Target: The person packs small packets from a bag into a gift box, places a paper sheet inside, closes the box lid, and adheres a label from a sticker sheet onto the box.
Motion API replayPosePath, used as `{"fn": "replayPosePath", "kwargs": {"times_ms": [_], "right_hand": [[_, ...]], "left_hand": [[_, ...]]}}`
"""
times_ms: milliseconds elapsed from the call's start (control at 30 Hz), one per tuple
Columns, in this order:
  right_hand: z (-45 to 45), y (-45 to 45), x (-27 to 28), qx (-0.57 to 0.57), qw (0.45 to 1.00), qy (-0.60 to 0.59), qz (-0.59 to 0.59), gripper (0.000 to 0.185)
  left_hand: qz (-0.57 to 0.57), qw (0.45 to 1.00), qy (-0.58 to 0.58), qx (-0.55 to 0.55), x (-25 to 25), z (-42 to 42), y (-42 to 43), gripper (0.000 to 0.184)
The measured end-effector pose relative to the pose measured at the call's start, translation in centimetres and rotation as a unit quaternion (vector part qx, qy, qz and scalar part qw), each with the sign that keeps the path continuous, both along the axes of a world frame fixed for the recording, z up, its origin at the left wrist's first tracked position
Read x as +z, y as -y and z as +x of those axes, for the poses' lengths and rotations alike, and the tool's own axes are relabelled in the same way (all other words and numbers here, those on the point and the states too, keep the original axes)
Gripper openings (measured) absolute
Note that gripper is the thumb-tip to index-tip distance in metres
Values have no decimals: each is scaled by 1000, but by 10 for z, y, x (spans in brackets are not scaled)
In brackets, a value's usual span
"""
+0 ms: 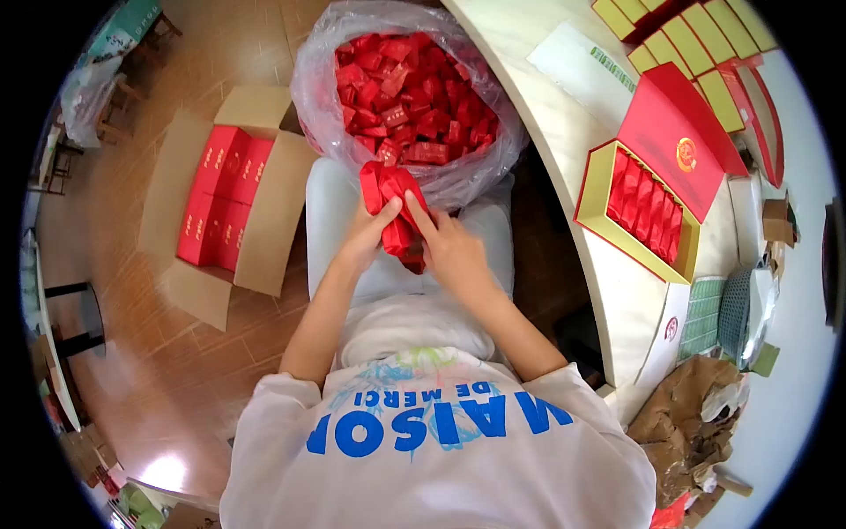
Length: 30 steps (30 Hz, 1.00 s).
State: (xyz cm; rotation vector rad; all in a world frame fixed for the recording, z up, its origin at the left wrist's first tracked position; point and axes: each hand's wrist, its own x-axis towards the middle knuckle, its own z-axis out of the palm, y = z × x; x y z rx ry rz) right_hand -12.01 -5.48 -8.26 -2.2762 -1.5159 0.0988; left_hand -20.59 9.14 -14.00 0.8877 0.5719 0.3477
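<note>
My left hand point(365, 234) is closed around a bunch of small red foil packets point(398, 236) above my lap. My right hand point(451, 250) grips the same packets from the other side, its fingers lying along them. How many packets are in the bunch I cannot tell, since the fingers cover part of it. Just beyond my hands, a clear plastic bag point(319, 62) stands wide at the mouth, filled with loose red packets point(412, 93). On the table to the right, a red and gold gift box point(639, 238) has its lid up and a row of red packets point(646, 207) inside.
A cardboard carton point(165, 198) with spread flaps sits on the floor at left, holding red boxes point(216, 198). The pale table point(564, 123) curves along my right. Yellow-sided boxes point(696, 40) stand at its far end. Baskets point(738, 304) and crumpled brown paper point(692, 406) lie at right.
</note>
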Motion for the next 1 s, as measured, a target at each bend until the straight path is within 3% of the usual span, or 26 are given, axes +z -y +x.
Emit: {"fn": "replayPosePath", "kwargs": {"times_ms": [100,167,233,300,333,367,433,500,600,667,733,767,833,867,1000], "right_hand": [[1,5,0,-2,999,-49,9,85],[9,12,3,-46,963,-260,-58,83],[20,18,3,-50,948,-313,6,72],[31,18,-4,-32,879,-455,137,59],[37,19,-2,-63,821,-556,115,43],[39,19,4,-65,820,-557,113,43],[40,17,13,-99,710,-673,180,32],[40,15,6,-108,709,-672,185,27],[37,13,-4,-142,701,-680,163,36],[20,4,-13,-184,683,-685,176,44],[2,-4,-30,-206,801,-536,169,40],[-2,-5,-36,-219,847,-462,145,37],[-2,-1,-45,-222,878,-395,153,33],[-1,0,-43,-221,905,-327,160,30],[-1,10,-29,-203,879,-426,63,31]], "left_hand": [[33,999,-15,15,20,3,-1,60],[6,996,31,79,24,5,-12,52],[-49,992,56,100,30,0,-30,43],[-55,992,53,97,35,-7,-40,42],[-72,992,41,90,38,-13,-40,45],[-75,992,39,90,36,-18,-37,45],[-91,994,1,55,32,-28,-30,48],[-75,996,-11,49,26,-35,-17,51],[-110,994,-15,13,21,-38,2,51],[-97,994,-38,-4,19,-31,21,61],[9,999,-35,-7,12,-20,39,81],[7,999,-36,-7,18,-17,43,81],[123,991,-31,-31,31,-12,44,86],[97,994,-27,-50,41,-12,45,89],[144,984,-57,-86,25,-18,45,89]]}}
